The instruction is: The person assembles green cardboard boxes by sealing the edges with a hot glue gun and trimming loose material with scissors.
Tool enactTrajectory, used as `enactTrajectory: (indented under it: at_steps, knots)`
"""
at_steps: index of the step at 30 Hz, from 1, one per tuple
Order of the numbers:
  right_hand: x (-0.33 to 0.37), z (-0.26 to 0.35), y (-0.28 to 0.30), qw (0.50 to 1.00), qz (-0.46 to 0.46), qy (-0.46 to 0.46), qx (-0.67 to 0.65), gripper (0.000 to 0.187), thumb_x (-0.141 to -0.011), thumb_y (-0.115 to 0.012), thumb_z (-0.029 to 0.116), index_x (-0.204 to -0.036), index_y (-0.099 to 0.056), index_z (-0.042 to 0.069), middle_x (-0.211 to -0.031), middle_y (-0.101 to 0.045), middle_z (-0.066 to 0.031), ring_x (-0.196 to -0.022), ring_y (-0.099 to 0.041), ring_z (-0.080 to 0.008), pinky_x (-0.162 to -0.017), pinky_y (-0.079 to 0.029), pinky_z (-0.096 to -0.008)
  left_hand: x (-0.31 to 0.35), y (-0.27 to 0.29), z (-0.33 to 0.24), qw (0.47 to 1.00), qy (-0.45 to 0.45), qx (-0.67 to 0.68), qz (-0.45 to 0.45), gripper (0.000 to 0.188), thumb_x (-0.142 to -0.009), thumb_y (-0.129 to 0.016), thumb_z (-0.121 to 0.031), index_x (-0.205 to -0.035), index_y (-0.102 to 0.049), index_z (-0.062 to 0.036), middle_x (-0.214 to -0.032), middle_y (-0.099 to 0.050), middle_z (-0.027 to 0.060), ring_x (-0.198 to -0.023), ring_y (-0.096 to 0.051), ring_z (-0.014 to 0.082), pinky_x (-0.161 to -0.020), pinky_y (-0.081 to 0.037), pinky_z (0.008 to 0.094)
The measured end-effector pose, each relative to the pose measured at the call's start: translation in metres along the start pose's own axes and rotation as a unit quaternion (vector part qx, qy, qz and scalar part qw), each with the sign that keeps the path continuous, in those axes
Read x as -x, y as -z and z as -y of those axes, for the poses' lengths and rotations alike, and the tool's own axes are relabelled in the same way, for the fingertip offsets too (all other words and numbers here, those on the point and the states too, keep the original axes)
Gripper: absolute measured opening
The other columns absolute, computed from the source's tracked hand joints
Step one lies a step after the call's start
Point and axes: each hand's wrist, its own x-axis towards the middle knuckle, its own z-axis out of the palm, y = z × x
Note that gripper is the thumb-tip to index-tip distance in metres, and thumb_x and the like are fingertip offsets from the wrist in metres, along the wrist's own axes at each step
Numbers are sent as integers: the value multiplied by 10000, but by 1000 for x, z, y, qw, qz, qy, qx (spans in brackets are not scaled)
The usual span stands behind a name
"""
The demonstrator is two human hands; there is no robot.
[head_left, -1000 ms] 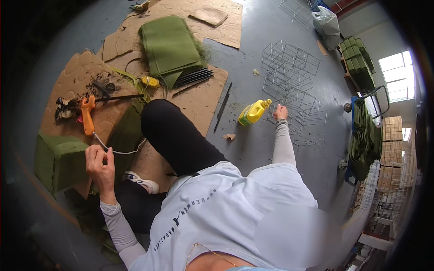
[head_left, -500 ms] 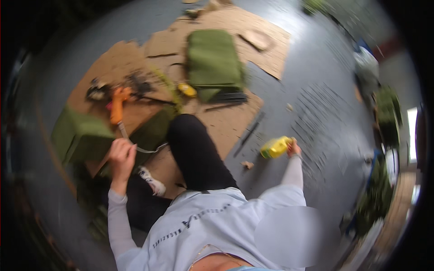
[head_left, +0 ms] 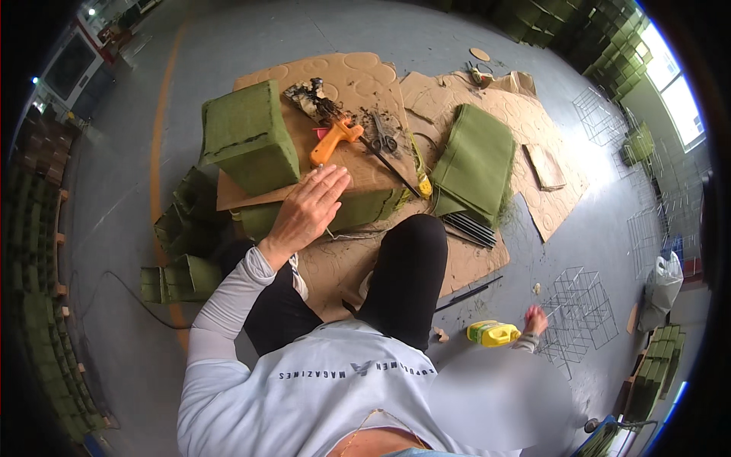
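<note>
Cardboard (head_left: 373, 84) spreads under the green box (head_left: 244, 129) and away to its right. The box itself is a fabric-covered block at the cardboard's left edge. Open wire frames (head_left: 580, 312) are on the floor far to its right and nearer the person. A folded green fabric stack (head_left: 480, 156) lies to the right of the box, well apart, its long axis running away from the person.

The yellow jug (head_left: 489, 333) is right of the box and much nearer the person, its long axis roughly sideways, cap end toward the right hand (head_left: 537, 320). That hand is just beside it; its grip is too small to tell. The orange glue gun (head_left: 329, 146) lies just right of the box on the cardboard, its blackened front pointing away and leftward, its handle toward the person. The left hand (head_left: 304, 209), at the box's near right corner, has straight fingers side by side by the handle end; contact is unclear. Scissors (head_left: 387, 142) lie farther right of the box.
</note>
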Motion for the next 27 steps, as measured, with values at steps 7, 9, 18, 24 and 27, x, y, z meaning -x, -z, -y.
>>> enactTrajectory:
  at_steps: [7, 9, 18, 24, 27]
  knots:
    - [277, 273, -325, 800, 395, 430, -141, 408, -855, -404, -27, -1232, -552, -74, -1195, -613, -196, -1110, -606, -289, -1004, -464, -392, 6, -9, 7, 995, -36, -24, 86, 568, -808, -659, -119, -1336, -479, -17, -1397, -461, 130, -1332, -404, 255, -1125, -315, 397]
    - [387, 293, -373, 717, 402, 569, -36, 350, -924, -459, 75, -1234, -560, -51, -1208, -618, -145, -1174, -558, -260, -1023, -412, -389, 4, -1, 6, 994, -66, 51, 64, 416, -824, -576, -118, -1206, -540, 44, -1256, -562, 183, -1209, -514, 306, -1055, -392, 381]
    - [490, 290, -442, 665, 552, 488, -122, 354, -1007, -408, 239, -1128, -579, -46, -1053, -633, -161, -983, -616, -287, -891, -457, -350, 28, 80, 20, 943, 117, 311, -15, 217, -878, -567, -50, -1068, -606, 48, -1083, -625, 201, -985, -621, 337, -890, -482, 366]
    - [535, 279, -435, 663, 511, 499, -225, 472, -1029, -352, 245, -1388, -382, -59, -1407, -448, -187, -1337, -392, -293, -1103, -275, -366, 18, 65, 15, 867, 184, 286, -363, 483, -1040, -327, -335, -1341, -477, 12, -1405, -456, 151, -1326, -403, 263, -1090, -310, 373]
    - [537, 287, -431, 615, 619, 434, -222, 682, -1021, -183, 474, -1503, -121, -4, -1568, -161, -148, -1455, -135, -280, -1166, -113, -400, 14, 45, -7, 907, 133, 305, -259, 673, -1026, -176, -476, -1430, -343, 35, -1520, -273, 189, -1442, -177, 270, -1151, -176, 406]
